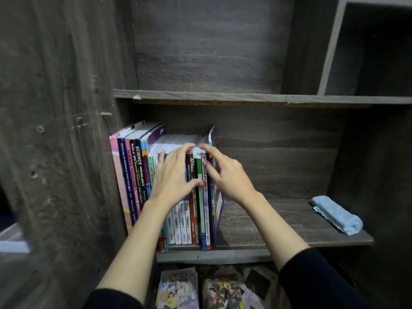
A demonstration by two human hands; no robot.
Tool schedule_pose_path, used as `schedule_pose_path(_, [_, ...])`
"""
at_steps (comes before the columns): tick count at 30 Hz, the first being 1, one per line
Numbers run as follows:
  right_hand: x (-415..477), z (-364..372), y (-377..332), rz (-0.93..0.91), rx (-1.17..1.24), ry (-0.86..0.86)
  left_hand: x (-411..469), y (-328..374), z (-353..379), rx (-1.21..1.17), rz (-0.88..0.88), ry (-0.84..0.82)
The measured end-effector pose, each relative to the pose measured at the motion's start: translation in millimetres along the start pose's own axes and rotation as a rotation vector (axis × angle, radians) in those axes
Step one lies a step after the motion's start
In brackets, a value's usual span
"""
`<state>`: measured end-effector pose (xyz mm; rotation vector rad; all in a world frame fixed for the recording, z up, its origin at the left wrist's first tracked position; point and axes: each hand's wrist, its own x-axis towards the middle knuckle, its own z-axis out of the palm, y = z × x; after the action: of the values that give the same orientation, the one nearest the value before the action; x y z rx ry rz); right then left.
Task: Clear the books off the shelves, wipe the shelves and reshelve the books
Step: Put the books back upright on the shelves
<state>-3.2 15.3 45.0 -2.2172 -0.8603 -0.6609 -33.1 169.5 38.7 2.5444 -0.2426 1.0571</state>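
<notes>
**Books (138,175) upright on the middle shelf, both hands on the row**

Packed spines outward against the left wall of the bookcase (66,152), at the left end of the middle shelf (267,224). Closed off on the right by a purple book (219,206), slightly tilted and just beside the green and red spines.

Reaching in from below with both forearms bare, black sleeves (323,275) ending near the elbows.

Covering the middle of the row with the left hand (172,175): palm toward the spines, fingers spread and almost straight, fingertips over the top edges of the pages, thumb lying across the dark spines. Gripping nothing, only resting on the row.

Touching the top edges near the right end of the row with the right hand (225,175): index finger stretched forward onto the pages, just beside the left fingertips, remaining fingers loosely bent above the spines. Holding nothing either, as far as can be seen.

Lying at the far right end of the same shelf, well apart from the row: a folded light blue cloth (336,215).

Above, an upper shelf (223,98) with raw chipboard showing along its underside. Below, in the lower compartment, colourful illustrated covers (178,286), only partly in view.
</notes>
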Motion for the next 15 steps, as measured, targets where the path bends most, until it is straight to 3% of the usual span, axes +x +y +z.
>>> schedule_pose_path(9, [-2.6, 2.7, -2.5, 0.089, 0.013, 0.057, 1.1, 2.1, 5.1, 0.075, -0.028, 0.004])
schedule_pose_path(15, [-4.8, 2.4, -3.7, 0.087, 0.034, 0.091, 2.1, 2.3, 2.8, 0.245, 0.005, -0.051])
